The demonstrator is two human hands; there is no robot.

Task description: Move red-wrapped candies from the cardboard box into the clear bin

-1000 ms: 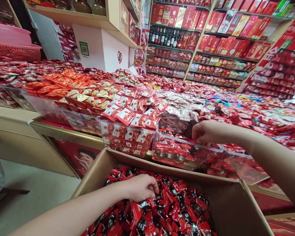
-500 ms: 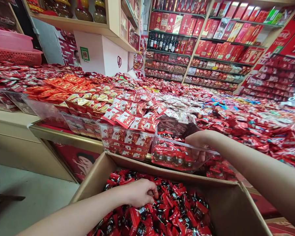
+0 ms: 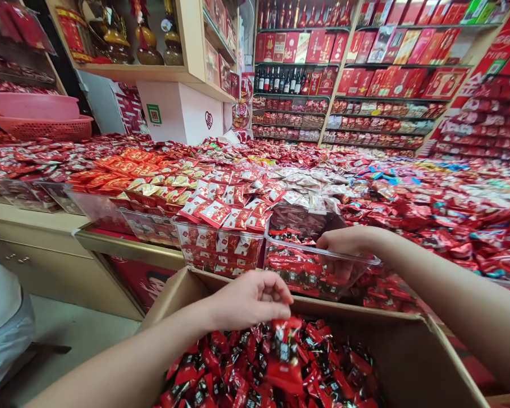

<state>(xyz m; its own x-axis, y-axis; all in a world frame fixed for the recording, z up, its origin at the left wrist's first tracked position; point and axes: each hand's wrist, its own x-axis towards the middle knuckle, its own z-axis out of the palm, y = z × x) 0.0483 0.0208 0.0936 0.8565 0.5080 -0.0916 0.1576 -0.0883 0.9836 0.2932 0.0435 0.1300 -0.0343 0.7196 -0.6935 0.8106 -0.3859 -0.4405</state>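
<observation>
A cardboard box in front of me is full of red and black wrapped candies. My left hand hovers over the box, fingers pinched on several of those candies, which dangle below it. My right hand reaches down into a clear plastic bin holding the same red and black candies; its fingers are bent inside the bin and partly hidden by the wall. Whether they grip anything is unclear.
More clear bins of red, gold and white wrapped sweets line the counter's wooden edge. Loose sweets cover the counter behind. Shelves of red gift boxes and bottles stand at the back. Pink baskets sit at the left.
My left hand has lifted out of the box with a pinch of candies. My right hand went down from the bin's rim into the bin. The camera tilted down slightly.
</observation>
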